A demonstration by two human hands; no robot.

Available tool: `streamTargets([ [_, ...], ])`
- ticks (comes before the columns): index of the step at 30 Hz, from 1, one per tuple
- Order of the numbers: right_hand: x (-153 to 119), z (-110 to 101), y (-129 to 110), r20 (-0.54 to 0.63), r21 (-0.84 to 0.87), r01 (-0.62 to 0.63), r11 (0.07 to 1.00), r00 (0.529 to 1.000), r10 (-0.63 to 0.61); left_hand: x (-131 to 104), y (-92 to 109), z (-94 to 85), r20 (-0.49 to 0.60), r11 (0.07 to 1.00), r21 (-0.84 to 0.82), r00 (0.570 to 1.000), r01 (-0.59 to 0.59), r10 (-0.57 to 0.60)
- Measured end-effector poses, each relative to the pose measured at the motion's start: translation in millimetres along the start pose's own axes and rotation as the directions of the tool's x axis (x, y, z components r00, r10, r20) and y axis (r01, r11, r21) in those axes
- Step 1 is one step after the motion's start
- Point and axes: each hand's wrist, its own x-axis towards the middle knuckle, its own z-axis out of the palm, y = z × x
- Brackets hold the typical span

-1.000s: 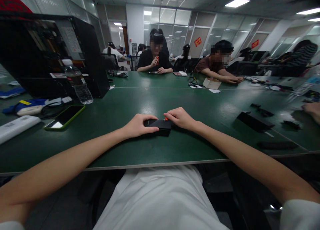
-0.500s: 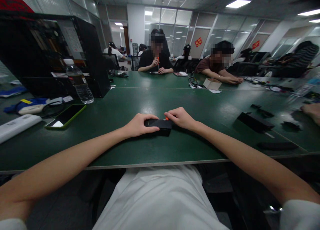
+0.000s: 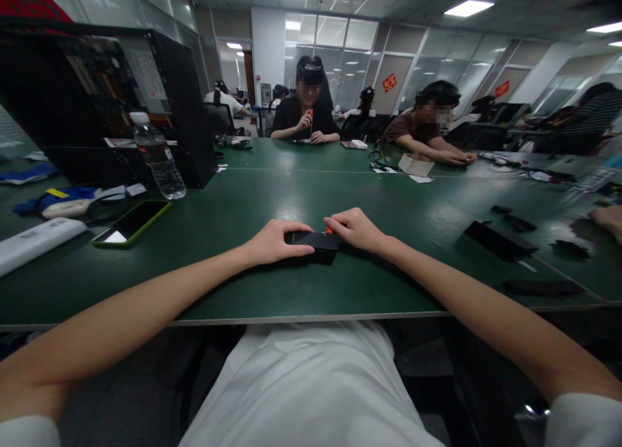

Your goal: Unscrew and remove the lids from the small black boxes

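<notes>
A black rectangular box (image 3: 323, 246) lies on the green table (image 3: 272, 291) close to its front edge. My left hand (image 3: 279, 240) is closed around the box's left end, with the thumb along the near side and the fingers over the far side. At the box's right end, my right hand (image 3: 357, 228) pinches a small orange-handled tool (image 3: 329, 230) that looks like a screwdriver. Only a bit of orange and a short thin shaft show over the top of the box. The rest of the tool is hidden by the fingers.
To the left are a green-edged phone (image 3: 131, 223), a white bar-shaped device (image 3: 39, 243), a water bottle (image 3: 159, 159) and an open computer case (image 3: 187, 103). Black parts (image 3: 500, 240) lie to the right. Two co-workers sit across, near a small cardboard box (image 3: 415, 164).
The whole view has shifted slightly, so everything sits a little farther right. Both hands keep their hold on the box and the orange-handled tool.
</notes>
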Motion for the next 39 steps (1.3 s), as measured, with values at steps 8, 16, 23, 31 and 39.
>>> streamTargets([
  [8, -0.1, -1.7, -0.2, 0.027, -0.025, 0.013, 1.0, 1.0, -0.013, -0.8, -0.1, -0.6, 0.011, 1.0, -0.006, 1.0, -0.002, 0.002],
  [16, -0.4, -0.4, 2.7, 0.029, -0.03, 0.009, 0.999, 1.0, -0.009, -0.8, 1.0, -0.7, 0.009, 1.0, -0.002, 1.0, -0.004, 0.004],
  [23, -0.7, -1.5, 2.3, 0.025, -0.041, 0.022, 0.999, 0.999, -0.021, -1.8, 0.7, -0.5, 0.004, 1.0, 0.012, 1.0, 0.001, -0.001],
  [31, -0.1, 0.7, 3.8, -0.011, -0.062, 0.031, 0.998, 0.999, -0.032, -2.2, -1.3, -0.2, -0.004, 1.0, -0.01, 1.0, -0.014, 0.014],
  [39, -1.6, 4.9, 1.8, -0.039, -0.082, 0.005, 0.997, 0.999, -0.008, -1.8, -2.4, -0.5, -0.011, 1.0, -0.012, 1.0, -0.016, 0.016],
])
